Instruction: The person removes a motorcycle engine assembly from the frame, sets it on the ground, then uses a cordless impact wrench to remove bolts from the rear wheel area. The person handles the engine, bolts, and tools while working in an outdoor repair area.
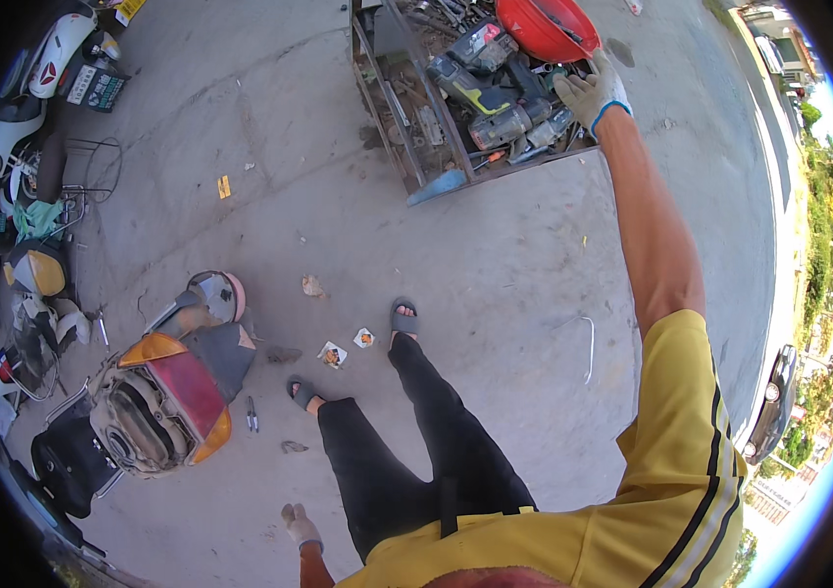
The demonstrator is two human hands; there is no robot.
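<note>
My right hand [590,95], in a pale work glove with a blue cuff, reaches out to the far right corner of a metal tool box [509,174]. Its fingers are apart, and the fingertips come up to the rim of a red bowl [546,29] lying on the tools; I cannot tell whether they press on it. Beside that hand several cordless power tools [500,125] lie heaped in the box. My left hand [301,526], also gloved, hangs low by my left leg with its fingers loosely stretched and nothing visible in it.
A removed scooter tail section [156,407] with red and orange lights lies at the left, a pair of pliers [252,415] next to it. Parked scooters [53,59] line the left edge. A bent white rod [590,350] and small food wrappers [333,355] lie on the concrete.
</note>
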